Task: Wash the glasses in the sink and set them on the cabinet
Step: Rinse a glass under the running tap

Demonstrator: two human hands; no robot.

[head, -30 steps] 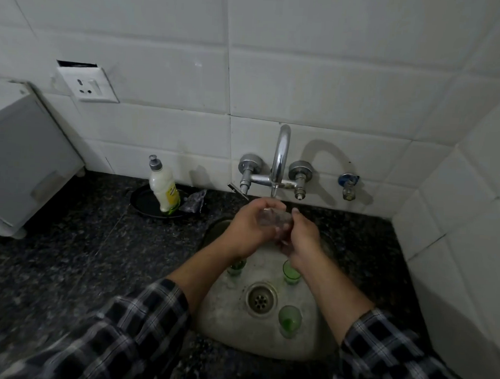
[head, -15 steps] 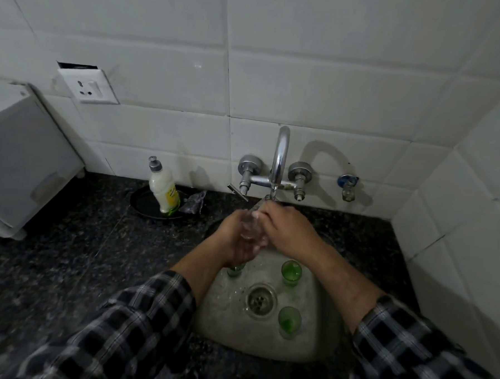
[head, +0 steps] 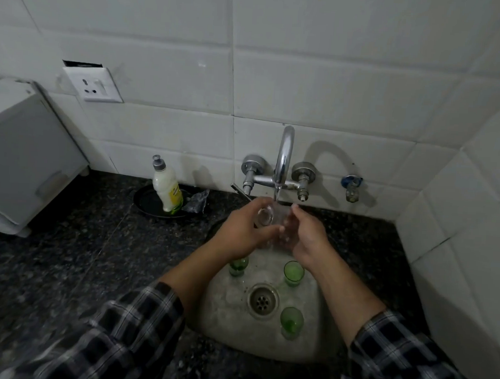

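Observation:
A small clear glass (head: 266, 217) lies on its side under the chrome tap (head: 283, 162), its base turned toward me. My left hand (head: 242, 231) grips it from the left. My right hand (head: 305, 235) cups its other end, fingers curled against it. Water runs from the spout over the glass. Below, three small green glasses stand upright in the round steel sink (head: 227, 321): one at the left (head: 238, 264), partly hidden by my left wrist, one at the right (head: 293, 272), one near the front (head: 291, 322) beside the drain (head: 263, 300).
A dish-soap bottle (head: 167, 189) stands on a black dish (head: 147, 198) with a crumpled scrubber (head: 197, 201) left of the tap. A white appliance (head: 27, 160) sits far left on the dark granite counter (head: 80, 253). A small blue valve (head: 351, 186) is on the tiled wall.
My right hand, which covered the glass half a second ago, has slid off to the right side. The glass now lies sideways with its base showing. The green glasses have not moved.

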